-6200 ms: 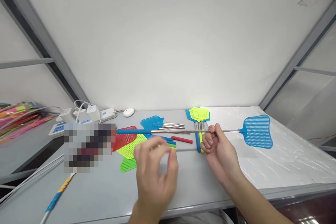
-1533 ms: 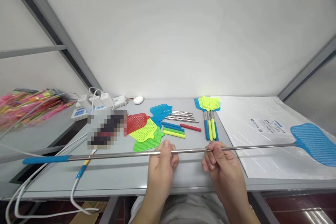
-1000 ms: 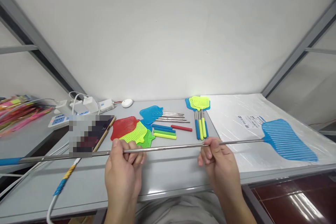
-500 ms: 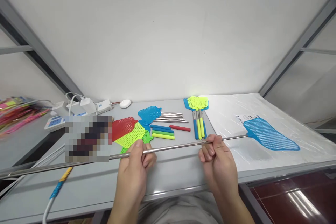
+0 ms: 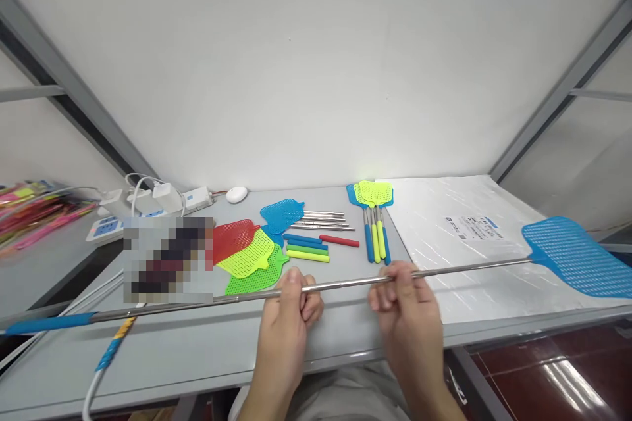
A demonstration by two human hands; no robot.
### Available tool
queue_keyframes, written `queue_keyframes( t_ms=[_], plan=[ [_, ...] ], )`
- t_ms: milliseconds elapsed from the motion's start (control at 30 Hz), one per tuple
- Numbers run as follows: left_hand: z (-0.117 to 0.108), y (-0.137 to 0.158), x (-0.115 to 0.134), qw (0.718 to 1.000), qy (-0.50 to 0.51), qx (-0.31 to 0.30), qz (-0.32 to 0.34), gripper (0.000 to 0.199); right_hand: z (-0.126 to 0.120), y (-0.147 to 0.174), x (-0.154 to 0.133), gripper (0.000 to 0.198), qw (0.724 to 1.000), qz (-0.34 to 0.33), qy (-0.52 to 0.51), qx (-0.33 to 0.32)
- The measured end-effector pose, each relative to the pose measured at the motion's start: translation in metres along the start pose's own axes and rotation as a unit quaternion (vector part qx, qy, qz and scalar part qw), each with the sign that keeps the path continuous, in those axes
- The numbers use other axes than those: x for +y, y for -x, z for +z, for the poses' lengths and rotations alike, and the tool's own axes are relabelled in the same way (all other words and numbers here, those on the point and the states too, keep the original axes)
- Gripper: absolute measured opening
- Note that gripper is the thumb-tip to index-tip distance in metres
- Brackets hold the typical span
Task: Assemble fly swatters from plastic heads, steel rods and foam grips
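Note:
Stretched across the view above the table is a long telescopic fly swatter, with a blue mesh head at the right and a blue grip at the far left. My left hand is closed around its metal rod near the middle, thumb on top. Farther right along the same rod, my right hand is also closed, pinching it between thumb and fingers. Behind my hands lie coloured handle sleeves in blue, green, yellow and red. Loose metal rods rest just beyond them.
Loose swatter heads overlap at the left, beside a blurred-out patch. Assembled blue and yellow swatters lie at the back. A white wrapped board covers the right side. Power strips with plugs and a white cable occupy the left.
The swatter has shifted right, bringing its blue grip into view at the left. My left hand has moved right with it, closer to my right hand, which still holds the rod.

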State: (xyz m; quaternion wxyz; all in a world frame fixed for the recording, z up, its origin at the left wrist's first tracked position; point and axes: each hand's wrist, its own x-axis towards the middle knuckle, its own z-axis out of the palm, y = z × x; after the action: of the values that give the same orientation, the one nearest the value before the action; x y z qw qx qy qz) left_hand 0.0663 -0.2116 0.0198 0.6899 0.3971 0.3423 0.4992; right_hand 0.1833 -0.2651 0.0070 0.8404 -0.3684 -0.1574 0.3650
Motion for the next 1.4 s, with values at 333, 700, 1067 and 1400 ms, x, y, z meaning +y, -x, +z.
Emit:
queue_keyframes(
  t_ms=[333,700,1067,1400],
  plan=[
    [-0.026,-0.014,0.018,0.994,-0.044,0.060,0.083,0.047,-0.008,-0.010,-0.015,0.024,0.999,0.001,-0.024,0.022],
    [0.002,-0.001,-0.014,0.999,0.021,0.030,0.012,0.043,-0.001,0.005,0.016,0.023,0.991,0.093,0.038,-0.090],
    [-0.004,-0.008,-0.010,0.998,0.019,0.064,0.016,0.049,-0.010,-0.011,-0.001,0.019,0.997,0.056,0.033,-0.043],
    [-0.011,-0.008,-0.014,0.998,-0.040,0.029,0.024,0.045,-0.017,-0.007,0.003,0.019,0.986,0.068,0.093,-0.123]
  ],
)
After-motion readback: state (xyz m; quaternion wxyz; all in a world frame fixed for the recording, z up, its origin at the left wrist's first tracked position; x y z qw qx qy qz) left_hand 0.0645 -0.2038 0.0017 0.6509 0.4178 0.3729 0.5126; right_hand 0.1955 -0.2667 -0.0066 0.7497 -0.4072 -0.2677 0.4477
